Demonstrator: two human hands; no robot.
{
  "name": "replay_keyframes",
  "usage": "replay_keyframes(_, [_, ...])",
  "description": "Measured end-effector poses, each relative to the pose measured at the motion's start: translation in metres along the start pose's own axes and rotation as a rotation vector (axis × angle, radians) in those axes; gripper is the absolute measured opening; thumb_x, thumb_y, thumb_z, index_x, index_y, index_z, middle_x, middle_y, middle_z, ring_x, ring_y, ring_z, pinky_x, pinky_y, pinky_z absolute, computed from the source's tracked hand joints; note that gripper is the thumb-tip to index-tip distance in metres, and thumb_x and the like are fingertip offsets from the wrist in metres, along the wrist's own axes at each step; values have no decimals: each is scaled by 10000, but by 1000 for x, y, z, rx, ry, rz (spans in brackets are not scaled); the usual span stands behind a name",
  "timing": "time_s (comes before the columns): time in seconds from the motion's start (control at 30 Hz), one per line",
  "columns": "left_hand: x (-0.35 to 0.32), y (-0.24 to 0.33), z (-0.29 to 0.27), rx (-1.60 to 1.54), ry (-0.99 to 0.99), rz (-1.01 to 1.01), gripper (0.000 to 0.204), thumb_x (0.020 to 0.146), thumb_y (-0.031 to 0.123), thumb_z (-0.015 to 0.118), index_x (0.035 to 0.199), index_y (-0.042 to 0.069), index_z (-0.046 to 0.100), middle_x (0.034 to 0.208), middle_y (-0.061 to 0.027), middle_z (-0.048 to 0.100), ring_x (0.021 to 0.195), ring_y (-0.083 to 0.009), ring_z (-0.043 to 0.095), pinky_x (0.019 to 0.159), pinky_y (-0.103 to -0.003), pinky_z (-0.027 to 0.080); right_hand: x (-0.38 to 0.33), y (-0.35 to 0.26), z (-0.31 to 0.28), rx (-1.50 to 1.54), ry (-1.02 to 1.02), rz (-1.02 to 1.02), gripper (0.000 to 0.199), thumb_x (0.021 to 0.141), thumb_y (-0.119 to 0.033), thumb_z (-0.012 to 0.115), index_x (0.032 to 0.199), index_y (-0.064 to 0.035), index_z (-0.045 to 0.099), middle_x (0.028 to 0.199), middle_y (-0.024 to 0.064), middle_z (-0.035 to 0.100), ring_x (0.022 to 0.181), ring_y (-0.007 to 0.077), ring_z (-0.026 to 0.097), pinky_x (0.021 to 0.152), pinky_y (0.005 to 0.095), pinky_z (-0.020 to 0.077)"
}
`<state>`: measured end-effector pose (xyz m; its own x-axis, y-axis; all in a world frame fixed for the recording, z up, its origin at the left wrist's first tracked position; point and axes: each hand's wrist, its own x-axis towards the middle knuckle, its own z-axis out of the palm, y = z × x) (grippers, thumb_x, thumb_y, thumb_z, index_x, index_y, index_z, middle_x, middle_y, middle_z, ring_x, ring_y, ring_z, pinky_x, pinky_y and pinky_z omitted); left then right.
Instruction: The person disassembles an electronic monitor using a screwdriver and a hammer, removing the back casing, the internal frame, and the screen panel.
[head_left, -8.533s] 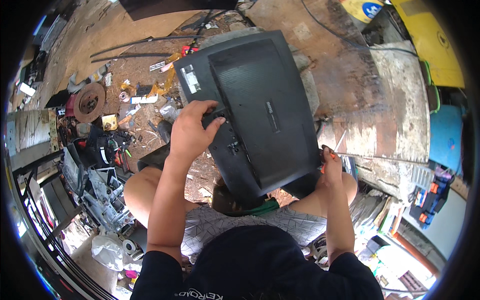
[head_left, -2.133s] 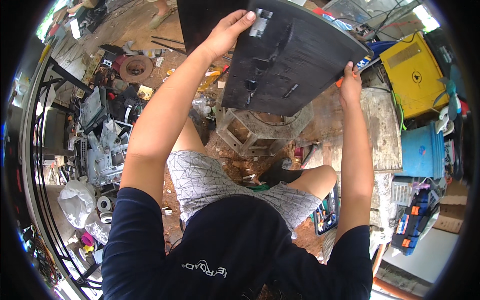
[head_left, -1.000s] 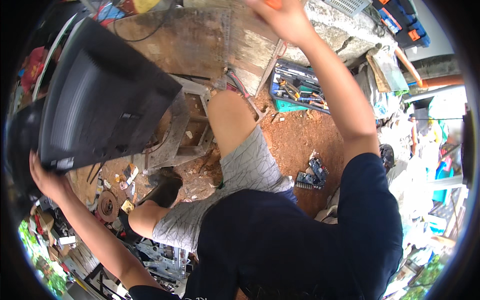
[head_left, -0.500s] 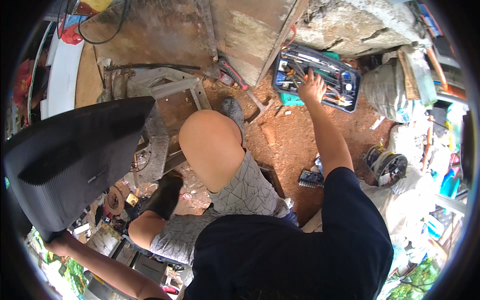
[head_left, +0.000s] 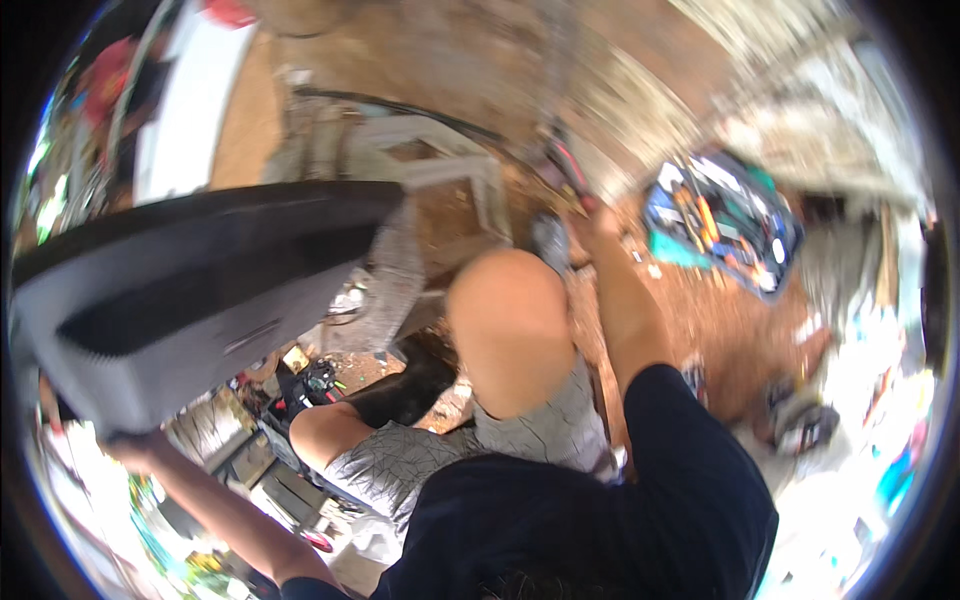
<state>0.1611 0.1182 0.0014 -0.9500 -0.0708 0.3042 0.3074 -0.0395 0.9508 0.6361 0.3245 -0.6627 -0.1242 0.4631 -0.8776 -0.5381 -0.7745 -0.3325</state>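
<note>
A large black plastic casing (head_left: pixel 200 310), like the back of a television, stands tilted on the left. My left hand (head_left: pixel 135 450) grips its lower edge, with the fingers mostly hidden behind it. My right hand (head_left: pixel 597 228) reaches down beside my shoe (head_left: pixel 549 241), next to a hammer (head_left: pixel 568 165) with a red and black handle on the ground. Motion smears this hand, so I cannot tell whether it touches the hammer. To the right of it lies an open dark toolbox tray (head_left: pixel 785 278) full of hand tools, including an orange-handled one (head_left: pixel 707 217).
A pale metal frame (head_left: pixel 490 190) sits on the dirt ahead, below large worn boards (head_left: pixel 640 60). Cluttered parts (head_left: pixel 315 385) lie under the casing. A bucket-like container (head_left: pixel 805 430) stands at the right, near pale sacks. Reddish dirt (head_left: pixel 690 320) covers the ground.
My right hand has left the toolbox tray and moved left to beside the hammer. The view has turned, shifting the scene rightward. My left hand still holds the casing.
</note>
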Motion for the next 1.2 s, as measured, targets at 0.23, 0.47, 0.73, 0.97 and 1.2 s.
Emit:
replay_keyframes(0.23, [8,-5,-21,-245,-112,-10,358,884,325,577,1111,56,643,1100,-97,635,1087,-275,588,990,-428,436,-16,-25,-21,342,388,67,232,941,-315,508,928,-92,572,746,47,492,688,258,544,643,413,554])
replay_keyframes(0.47, [-10,-14,-33,-241,-194,174,181,941,135,529,1022,7,627,980,-74,620,919,-157,553,874,-306,435,-252,-67,-82,-378,22,-69,230,907,-300,565,814,-91,537,625,67,571,440,232,538,394,373,481])
replay_keyframes(0.73, [-18,-21,-24,-173,-277,342,158,938,145,590,957,3,656,921,-20,645,870,-103,538,832,-252,427,-588,-146,37,-329,-197,-1086,768,912,-18,582,1580,-110,214,1014,66,561,717,117,582,579,266,542])
replay_keyframes(0.97, [-26,-9,-25,-104,-233,378,203,920,196,617,941,3,674,868,-33,657,843,-118,568,816,-274,462,-685,-155,164,-867,-529,-1560,712,1004,-72,515,1602,-160,138,902,75,640,619,89,552,557,228,483])
replay_keyframes(1.2, [-34,-9,-24,-99,-245,324,227,903,207,618,941,-10,672,859,-74,677,848,-158,605,816,-300,476,-695,-118,260,-1495,-377,-1557,662,944,-90,596,1549,-163,337,1339,159,604,687,147,527,754,306,507])
